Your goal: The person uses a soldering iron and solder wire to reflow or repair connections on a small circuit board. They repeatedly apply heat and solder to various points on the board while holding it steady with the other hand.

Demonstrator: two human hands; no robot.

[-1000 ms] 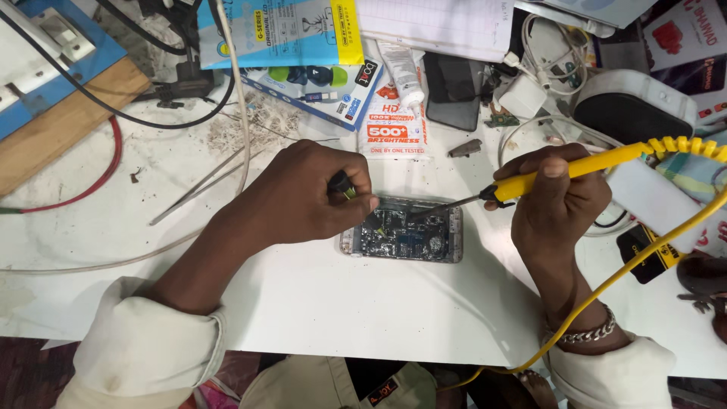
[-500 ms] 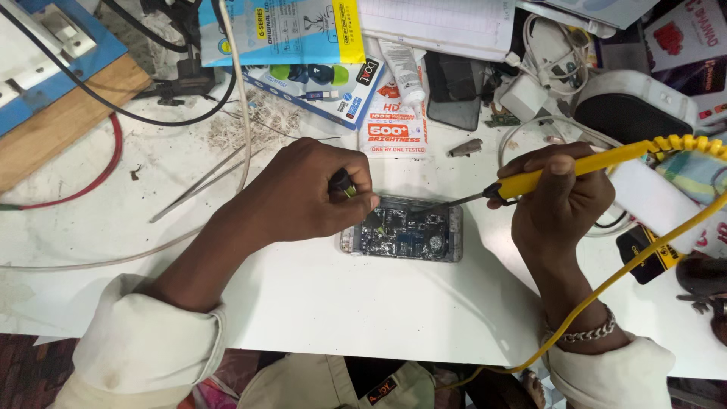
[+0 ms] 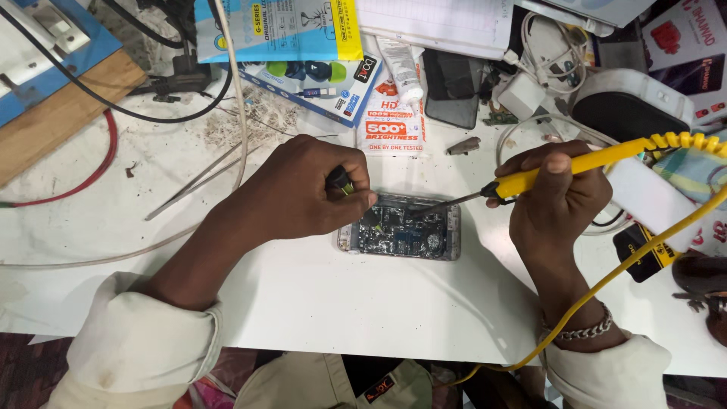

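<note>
Gripping a small black-handled tool with a green band, my left hand is curled tight around it, fingertips pressed down at the upper left corner of the opened phone with its bare circuit board and silver frame. I cannot tell what kind of tip the tool has, since my fingers hide it. My right hand is clenched around the yellow soldering iron with a dark metal tip, thumb on top of the handle, and the tip slants down and left until it touches the board near the phone's upper middle. From the iron's rear a coiled yellow cord runs right, then a straight yellow cable drops past my wrist, where a silver chain bracelet sits above the pale sleeve.

I see the phone lying flat on the white worktable, between both hands and near the table's front half. Just behind it lies a white and red printed packet, with a white tube and a dark phone lying face up beyond. Further left, thin metal tweezers lie slanted on the table, near a red wire and a wooden board. A blue and yellow product box rests at the back edge.
</note>
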